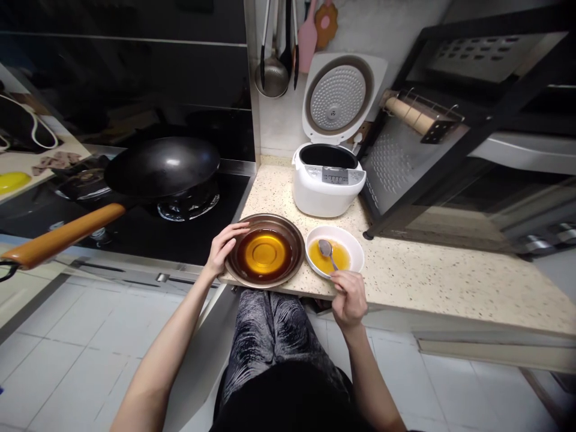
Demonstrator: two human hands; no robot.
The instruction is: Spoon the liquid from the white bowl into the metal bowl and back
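A wide metal bowl (294, 264) with clear amber-brown liquid stands at the counter's front edge. My left hand (224, 247) rests on its left rim, fingers stretched out. To its right is a white bowl (357, 252) with yellow, egg-like liquid in it. My right hand (350, 294) is closed around the handle of a metal spoon (326, 248), at the white bowl's near rim. The spoon's head is over the yellow liquid; whether it dips in, I cannot tell.
A white rice cooker (328, 192) with its lid raised stands behind the bowls. On the left, a black wok (162, 165) sits on the stove, its wooden handle (67, 235) reaching toward me. A black rack (450, 180) stands right. Utensils, including a strainer (272, 77), hang on the wall.
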